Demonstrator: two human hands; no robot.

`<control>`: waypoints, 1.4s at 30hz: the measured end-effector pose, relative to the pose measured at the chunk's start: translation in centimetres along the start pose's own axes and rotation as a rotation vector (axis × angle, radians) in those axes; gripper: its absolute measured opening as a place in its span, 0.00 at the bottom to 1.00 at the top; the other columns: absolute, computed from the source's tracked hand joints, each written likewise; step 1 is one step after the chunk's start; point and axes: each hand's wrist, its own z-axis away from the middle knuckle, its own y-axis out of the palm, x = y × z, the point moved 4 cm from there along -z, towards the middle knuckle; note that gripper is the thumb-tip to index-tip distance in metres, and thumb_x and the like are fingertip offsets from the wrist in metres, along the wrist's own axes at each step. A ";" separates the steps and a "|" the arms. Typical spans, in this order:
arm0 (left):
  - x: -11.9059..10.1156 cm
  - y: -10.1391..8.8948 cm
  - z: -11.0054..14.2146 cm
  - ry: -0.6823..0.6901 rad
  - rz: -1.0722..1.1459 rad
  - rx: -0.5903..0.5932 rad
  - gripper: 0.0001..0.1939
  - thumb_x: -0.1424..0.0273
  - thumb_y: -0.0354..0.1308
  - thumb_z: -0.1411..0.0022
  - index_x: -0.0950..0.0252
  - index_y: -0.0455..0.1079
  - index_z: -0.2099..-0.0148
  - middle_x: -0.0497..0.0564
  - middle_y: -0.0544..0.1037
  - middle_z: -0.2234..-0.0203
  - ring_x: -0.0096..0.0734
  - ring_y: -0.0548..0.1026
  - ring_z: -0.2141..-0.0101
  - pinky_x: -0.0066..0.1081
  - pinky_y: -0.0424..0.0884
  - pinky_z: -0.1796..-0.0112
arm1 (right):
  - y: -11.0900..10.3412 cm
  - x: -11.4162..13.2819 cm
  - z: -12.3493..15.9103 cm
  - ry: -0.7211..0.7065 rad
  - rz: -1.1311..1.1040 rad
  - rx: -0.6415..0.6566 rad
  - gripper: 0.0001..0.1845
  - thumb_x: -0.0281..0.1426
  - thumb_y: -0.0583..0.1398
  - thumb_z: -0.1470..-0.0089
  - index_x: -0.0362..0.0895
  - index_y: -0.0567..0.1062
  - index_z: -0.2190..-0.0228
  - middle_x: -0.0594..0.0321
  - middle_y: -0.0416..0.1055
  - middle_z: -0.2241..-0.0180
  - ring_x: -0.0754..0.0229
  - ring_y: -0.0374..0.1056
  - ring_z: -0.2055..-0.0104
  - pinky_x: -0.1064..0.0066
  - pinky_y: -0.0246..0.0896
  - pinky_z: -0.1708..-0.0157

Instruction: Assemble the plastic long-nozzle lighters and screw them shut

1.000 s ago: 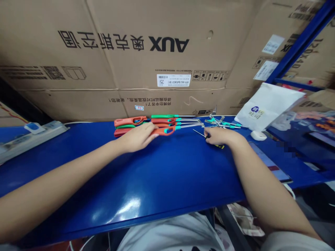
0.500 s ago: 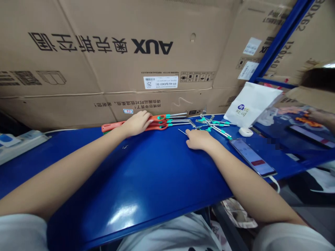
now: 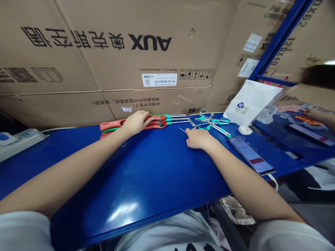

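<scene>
Several long-nosed gas lighters (image 3: 161, 120), orange-red and green with teal collars and metal stems, lie side by side at the back, stems pointing right. My left hand (image 3: 136, 122) lies over them with its fingers curled round their handles. My right hand (image 3: 198, 138) is closed low over the blue table (image 3: 157, 164), and a thin metal rod (image 3: 182, 130) pokes out leftward from its fingers. The rest of the rod is hidden in the hand. Just behind and right of it is a loose pile of metal stems with teal ends (image 3: 218, 126).
A large cardboard box (image 3: 117, 66) stands against the table's back. To the right are a white paper bag (image 3: 248, 101), a white earbud case (image 3: 245, 130) and a phone (image 3: 252, 156) with a cable. Another person's hand (image 3: 316, 114) is beyond the blue frame (image 3: 280, 38).
The view has shifted slightly. Under my left hand, the lighters sit a little differently, with more green showing between the orange handles. My right hand stays nearly still.
</scene>
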 end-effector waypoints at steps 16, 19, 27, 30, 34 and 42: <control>-0.1 0.0 0.3 -0.015 -0.081 -0.060 0.21 0.63 0.48 0.29 0.65 0.75 0.44 0.61 0.76 0.53 0.51 0.71 0.49 0.43 0.69 0.51 | 0.0 -0.1 0.0 -0.007 0.002 0.001 0.24 0.32 0.53 0.38 0.38 0.66 0.42 0.40 0.72 0.45 0.38 0.71 0.44 0.54 0.68 0.52; -0.9 0.1 0.5 0.047 -0.091 -0.044 0.23 0.64 0.47 0.29 0.65 0.71 0.39 0.60 0.75 0.47 0.50 0.71 0.48 0.43 0.68 0.50 | 0.0 -0.1 0.0 -0.006 0.001 0.002 0.24 0.32 0.53 0.38 0.38 0.67 0.42 0.40 0.72 0.46 0.38 0.71 0.44 0.54 0.69 0.52; -2.2 0.6 0.8 0.094 -0.134 -0.013 0.21 0.62 0.47 0.28 0.64 0.73 0.41 0.60 0.76 0.47 0.50 0.72 0.49 0.43 0.69 0.52 | 0.0 0.0 0.0 0.001 0.000 0.008 0.25 0.32 0.54 0.38 0.38 0.66 0.41 0.40 0.72 0.46 0.39 0.71 0.45 0.55 0.68 0.53; -2.4 0.9 0.8 0.100 -0.151 -0.004 0.22 0.62 0.48 0.29 0.64 0.71 0.39 0.59 0.76 0.47 0.49 0.72 0.48 0.42 0.69 0.51 | 0.0 0.0 0.0 0.000 0.001 0.006 0.24 0.32 0.53 0.38 0.38 0.66 0.42 0.40 0.72 0.46 0.39 0.71 0.45 0.55 0.67 0.53; -2.7 1.3 0.9 0.084 -0.178 0.004 0.24 0.62 0.49 0.29 0.66 0.66 0.35 0.60 0.74 0.43 0.50 0.70 0.44 0.43 0.67 0.47 | 0.0 -0.1 0.0 -0.005 0.000 0.002 0.24 0.31 0.53 0.38 0.38 0.66 0.42 0.40 0.72 0.45 0.39 0.71 0.45 0.55 0.68 0.54; -3.3 1.2 1.1 0.019 -0.240 0.018 0.24 0.61 0.48 0.28 0.69 0.66 0.37 0.65 0.74 0.49 0.56 0.72 0.49 0.45 0.67 0.53 | 0.0 0.0 0.0 -0.010 0.000 -0.003 0.24 0.31 0.53 0.38 0.38 0.67 0.42 0.40 0.72 0.45 0.39 0.71 0.45 0.55 0.68 0.54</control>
